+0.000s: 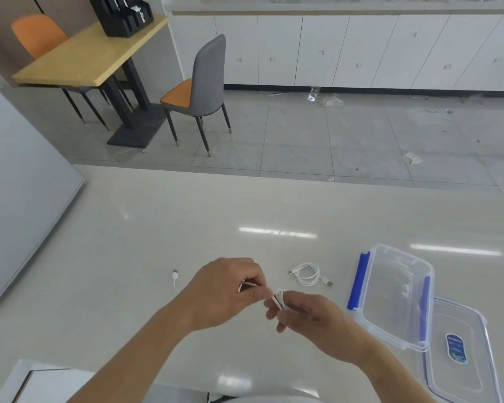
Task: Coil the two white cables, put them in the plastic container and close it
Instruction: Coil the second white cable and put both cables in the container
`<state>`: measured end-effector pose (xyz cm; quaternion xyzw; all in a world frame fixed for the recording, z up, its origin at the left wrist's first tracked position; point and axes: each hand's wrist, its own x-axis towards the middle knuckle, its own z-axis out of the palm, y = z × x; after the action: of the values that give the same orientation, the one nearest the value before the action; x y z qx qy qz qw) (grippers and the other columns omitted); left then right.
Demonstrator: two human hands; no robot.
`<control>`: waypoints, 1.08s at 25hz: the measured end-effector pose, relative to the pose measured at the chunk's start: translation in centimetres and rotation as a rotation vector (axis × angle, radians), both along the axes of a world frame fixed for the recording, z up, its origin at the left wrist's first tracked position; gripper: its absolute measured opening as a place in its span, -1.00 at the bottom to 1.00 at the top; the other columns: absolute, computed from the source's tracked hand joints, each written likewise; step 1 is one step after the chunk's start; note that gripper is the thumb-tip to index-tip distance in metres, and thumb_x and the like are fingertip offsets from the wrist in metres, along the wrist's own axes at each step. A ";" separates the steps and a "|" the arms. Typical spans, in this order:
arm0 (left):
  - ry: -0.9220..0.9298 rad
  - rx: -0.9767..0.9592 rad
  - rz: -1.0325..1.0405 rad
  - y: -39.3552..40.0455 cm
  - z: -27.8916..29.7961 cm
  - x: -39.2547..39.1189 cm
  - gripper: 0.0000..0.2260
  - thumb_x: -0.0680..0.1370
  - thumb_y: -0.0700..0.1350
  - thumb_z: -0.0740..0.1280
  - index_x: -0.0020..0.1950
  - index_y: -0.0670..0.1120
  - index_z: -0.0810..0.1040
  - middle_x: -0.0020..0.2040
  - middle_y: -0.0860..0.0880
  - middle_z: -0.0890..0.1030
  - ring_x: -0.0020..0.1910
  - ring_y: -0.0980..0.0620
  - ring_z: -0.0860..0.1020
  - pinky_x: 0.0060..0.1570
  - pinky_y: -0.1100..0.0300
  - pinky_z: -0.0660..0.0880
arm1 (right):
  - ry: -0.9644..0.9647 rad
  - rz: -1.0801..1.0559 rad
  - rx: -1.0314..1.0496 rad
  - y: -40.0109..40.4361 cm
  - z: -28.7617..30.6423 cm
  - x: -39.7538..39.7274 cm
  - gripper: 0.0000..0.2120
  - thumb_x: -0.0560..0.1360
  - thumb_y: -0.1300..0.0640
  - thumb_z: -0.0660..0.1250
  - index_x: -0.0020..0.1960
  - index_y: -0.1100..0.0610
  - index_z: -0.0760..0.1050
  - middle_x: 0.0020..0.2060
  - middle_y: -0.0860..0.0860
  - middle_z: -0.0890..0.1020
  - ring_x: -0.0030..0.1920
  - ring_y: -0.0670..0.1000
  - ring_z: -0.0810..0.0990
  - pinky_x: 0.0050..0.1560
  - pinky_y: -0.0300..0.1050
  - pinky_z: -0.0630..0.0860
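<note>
Plastic container (390,298) sits open on my right side of the table (157,228), clear walls, blue latches, nothing inside that I can make out. Its lid (460,359) lies flat beside it, nearer me, partly under the container's near corner; label faces up.

First white cable (309,274) looks done: a loose coil lying on the table just left of the container, both plugs sticking out, nobody touching it.

Second cable (281,298) is the one I'm working. My right hand (312,318) has its fingers curled round a small bundle of loops. My left hand (230,289) is pinched closed on a short run of the same cable, feeding it toward the right. The free tail trails out left from under that hand and ends in a plug (174,276) resting on the table, near the left wrist.

Judgement: mid-coil on cable two, roughly halfway through the whole task. Nothing stowed, lid off.

Next I'd say: pull the remaining tail in and wrap it onto the bundle without letting the loops spring. Then the bundle goes right into the container, the first coil follows, lid on, latches down.

Watch item: the loose coil could unwind when picked up.
</note>
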<state>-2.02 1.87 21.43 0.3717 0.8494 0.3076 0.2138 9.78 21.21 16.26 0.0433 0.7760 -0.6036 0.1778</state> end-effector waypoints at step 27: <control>-0.304 0.071 0.188 2.8 -5.7 3.3 -0.78 0.63 0.00 0.25 -0.19 0.09 0.56 -0.49 0.19 0.46 -0.51 0.17 0.33 -0.44 0.37 0.28 | 0.193 -0.476 -0.270 0.3 -1.3 -2.9 -0.66 0.63 0.29 0.24 0.32 -0.01 0.52 0.19 -0.07 0.69 0.24 -0.10 0.63 0.25 -0.24 0.54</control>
<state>1.26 4.67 15.73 0.2473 0.8269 0.4086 0.2969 6.92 21.51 14.98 0.1426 0.6699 -0.7276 -0.0396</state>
